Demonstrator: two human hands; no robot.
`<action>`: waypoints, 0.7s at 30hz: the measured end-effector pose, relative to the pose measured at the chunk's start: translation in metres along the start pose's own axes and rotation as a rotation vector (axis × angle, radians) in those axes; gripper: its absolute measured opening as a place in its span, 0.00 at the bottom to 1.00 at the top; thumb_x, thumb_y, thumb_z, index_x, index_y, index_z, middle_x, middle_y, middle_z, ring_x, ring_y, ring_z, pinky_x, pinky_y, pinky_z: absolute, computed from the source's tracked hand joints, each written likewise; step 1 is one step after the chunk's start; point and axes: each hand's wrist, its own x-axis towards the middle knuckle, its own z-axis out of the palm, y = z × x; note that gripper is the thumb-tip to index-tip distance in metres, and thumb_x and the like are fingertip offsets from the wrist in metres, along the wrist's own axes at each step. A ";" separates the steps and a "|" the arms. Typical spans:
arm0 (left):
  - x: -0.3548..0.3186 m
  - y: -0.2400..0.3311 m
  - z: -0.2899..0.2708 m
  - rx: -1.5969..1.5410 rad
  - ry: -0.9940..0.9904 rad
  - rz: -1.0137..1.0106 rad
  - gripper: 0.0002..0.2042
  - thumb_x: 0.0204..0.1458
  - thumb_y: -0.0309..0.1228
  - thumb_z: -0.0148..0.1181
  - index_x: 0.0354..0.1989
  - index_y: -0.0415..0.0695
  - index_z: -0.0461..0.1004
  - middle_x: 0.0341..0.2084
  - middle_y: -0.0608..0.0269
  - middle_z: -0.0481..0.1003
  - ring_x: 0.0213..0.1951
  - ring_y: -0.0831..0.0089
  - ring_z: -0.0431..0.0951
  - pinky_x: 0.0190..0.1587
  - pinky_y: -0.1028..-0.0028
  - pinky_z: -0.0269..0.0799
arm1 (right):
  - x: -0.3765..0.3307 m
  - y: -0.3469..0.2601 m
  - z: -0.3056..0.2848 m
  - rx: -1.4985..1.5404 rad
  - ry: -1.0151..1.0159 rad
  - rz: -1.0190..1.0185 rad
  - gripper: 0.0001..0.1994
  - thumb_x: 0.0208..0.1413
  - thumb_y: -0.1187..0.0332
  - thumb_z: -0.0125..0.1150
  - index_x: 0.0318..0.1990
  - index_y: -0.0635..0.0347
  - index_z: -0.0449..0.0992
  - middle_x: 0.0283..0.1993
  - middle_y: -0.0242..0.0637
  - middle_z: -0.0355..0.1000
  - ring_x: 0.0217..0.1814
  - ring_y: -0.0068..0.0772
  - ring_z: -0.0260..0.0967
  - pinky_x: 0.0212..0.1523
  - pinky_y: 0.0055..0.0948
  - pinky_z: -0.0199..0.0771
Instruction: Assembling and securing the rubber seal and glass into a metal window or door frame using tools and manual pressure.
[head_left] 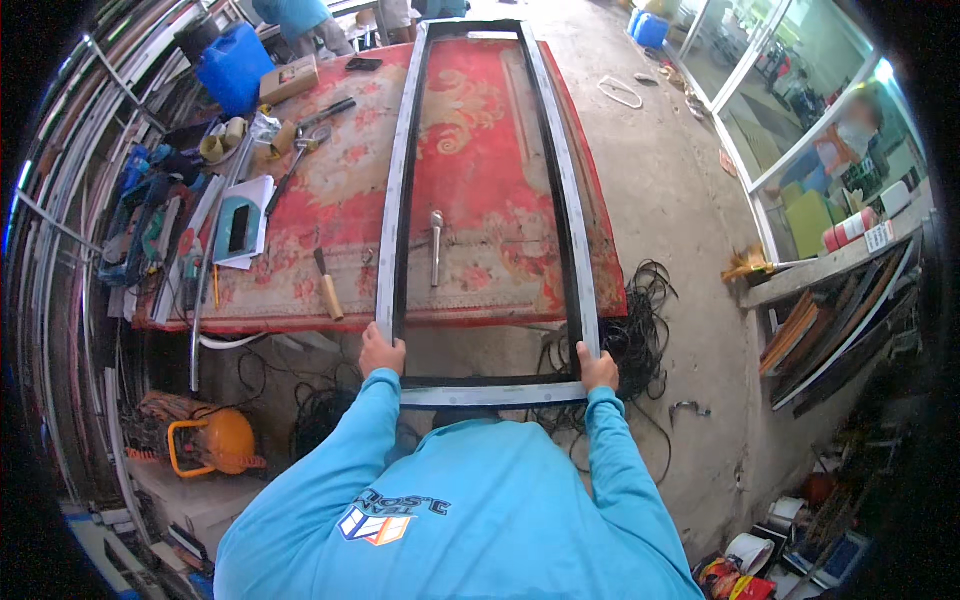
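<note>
A long rectangular metal frame [394, 215], pale grey on its face and black along its inner edge, lies lengthwise on the red floral carpet [480, 190] covering the table. Its near end juts past the table's front edge toward my body. My left hand [381, 352] is closed around the left rail close to the near corner. On the opposite rail, my right hand [599, 369] grips just above the other near corner. Inside the frame's outline, a metal wrench-like tool [436, 247] rests on the carpet. Left of the frame lies a wooden-handled blade tool [328, 284].
A phone [239, 228] sits on papers at the table's left, near a hammer [312, 142], tape rolls [224, 140] and a blue jug [236, 70]. Black cord [640, 340] lies coiled by the right corner. An orange machine [228, 441] stands lower left; glass panels [760, 90] line the right.
</note>
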 end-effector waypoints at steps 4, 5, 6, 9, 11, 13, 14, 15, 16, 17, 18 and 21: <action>0.000 0.001 -0.001 0.000 0.009 -0.001 0.32 0.52 0.39 0.63 0.64 0.41 0.60 0.56 0.44 0.71 0.52 0.43 0.77 0.55 0.52 0.74 | 0.001 -0.001 0.000 0.014 -0.025 0.010 0.47 0.47 0.25 0.55 0.53 0.67 0.79 0.52 0.60 0.77 0.57 0.61 0.74 0.58 0.50 0.72; 0.000 0.001 -0.001 0.006 0.007 -0.004 0.32 0.52 0.39 0.63 0.63 0.42 0.60 0.56 0.44 0.71 0.52 0.43 0.77 0.54 0.52 0.74 | 0.001 -0.001 0.000 0.014 -0.025 0.018 0.47 0.47 0.26 0.56 0.54 0.66 0.78 0.52 0.60 0.77 0.57 0.60 0.74 0.58 0.50 0.72; -0.001 0.000 -0.001 -0.008 0.013 -0.002 0.32 0.52 0.39 0.63 0.64 0.42 0.60 0.56 0.44 0.71 0.52 0.43 0.77 0.54 0.52 0.74 | 0.001 -0.001 0.000 0.000 -0.025 0.029 0.47 0.46 0.26 0.57 0.55 0.66 0.78 0.53 0.59 0.77 0.57 0.60 0.75 0.58 0.51 0.72; -0.002 0.000 -0.002 0.000 0.017 -0.003 0.32 0.52 0.40 0.62 0.64 0.42 0.60 0.56 0.44 0.70 0.52 0.43 0.77 0.54 0.51 0.74 | 0.002 0.000 0.001 0.015 -0.034 0.032 0.46 0.47 0.27 0.57 0.56 0.64 0.78 0.54 0.57 0.77 0.58 0.59 0.74 0.59 0.50 0.72; -0.002 0.001 -0.002 -0.012 0.023 -0.014 0.31 0.51 0.39 0.63 0.63 0.43 0.62 0.56 0.46 0.70 0.52 0.44 0.77 0.54 0.51 0.75 | 0.002 0.000 0.001 0.015 -0.036 0.034 0.44 0.48 0.28 0.58 0.56 0.63 0.78 0.53 0.57 0.78 0.58 0.58 0.74 0.59 0.49 0.72; -0.001 0.002 -0.002 -0.014 0.022 -0.026 0.30 0.50 0.39 0.63 0.62 0.44 0.63 0.56 0.46 0.71 0.52 0.45 0.78 0.54 0.51 0.75 | 0.002 0.000 0.001 0.036 -0.035 0.019 0.43 0.48 0.29 0.59 0.55 0.63 0.79 0.53 0.56 0.78 0.58 0.58 0.74 0.59 0.49 0.72; -0.001 0.002 -0.003 -0.014 0.012 -0.033 0.30 0.50 0.39 0.63 0.61 0.44 0.63 0.56 0.47 0.71 0.52 0.45 0.78 0.54 0.51 0.75 | 0.002 0.000 0.001 0.034 -0.034 0.020 0.43 0.49 0.29 0.59 0.55 0.62 0.79 0.52 0.56 0.78 0.58 0.58 0.75 0.58 0.49 0.72; -0.001 0.002 -0.003 -0.009 0.005 -0.039 0.30 0.50 0.39 0.63 0.61 0.44 0.63 0.56 0.47 0.71 0.52 0.45 0.78 0.54 0.51 0.75 | 0.002 0.000 0.001 0.042 -0.034 0.013 0.43 0.49 0.28 0.59 0.55 0.62 0.79 0.52 0.56 0.78 0.58 0.58 0.75 0.58 0.50 0.72; -0.001 0.002 -0.004 -0.017 0.001 -0.028 0.31 0.51 0.40 0.63 0.62 0.44 0.62 0.56 0.46 0.70 0.51 0.44 0.78 0.54 0.51 0.74 | 0.002 0.001 0.001 0.043 -0.031 0.010 0.43 0.48 0.28 0.59 0.54 0.62 0.79 0.52 0.56 0.78 0.57 0.58 0.75 0.58 0.50 0.72; -0.001 0.002 -0.004 -0.021 -0.001 -0.017 0.31 0.51 0.40 0.63 0.63 0.44 0.61 0.56 0.46 0.70 0.51 0.43 0.78 0.54 0.51 0.74 | 0.002 0.001 0.002 0.036 -0.023 0.015 0.43 0.48 0.28 0.59 0.54 0.62 0.80 0.52 0.56 0.78 0.57 0.58 0.75 0.58 0.50 0.73; -0.001 0.001 -0.005 -0.015 -0.003 -0.010 0.32 0.51 0.40 0.62 0.64 0.44 0.61 0.56 0.45 0.70 0.51 0.42 0.78 0.54 0.51 0.74 | 0.003 0.002 0.002 0.034 -0.022 0.010 0.44 0.48 0.27 0.59 0.54 0.62 0.80 0.52 0.56 0.78 0.57 0.58 0.75 0.58 0.50 0.73; -0.002 0.000 -0.005 -0.027 -0.012 -0.009 0.32 0.51 0.41 0.62 0.63 0.44 0.61 0.57 0.45 0.69 0.51 0.42 0.78 0.55 0.51 0.74 | 0.005 0.005 0.006 0.020 -0.005 0.012 0.45 0.47 0.25 0.58 0.53 0.62 0.80 0.52 0.56 0.78 0.57 0.59 0.75 0.58 0.50 0.73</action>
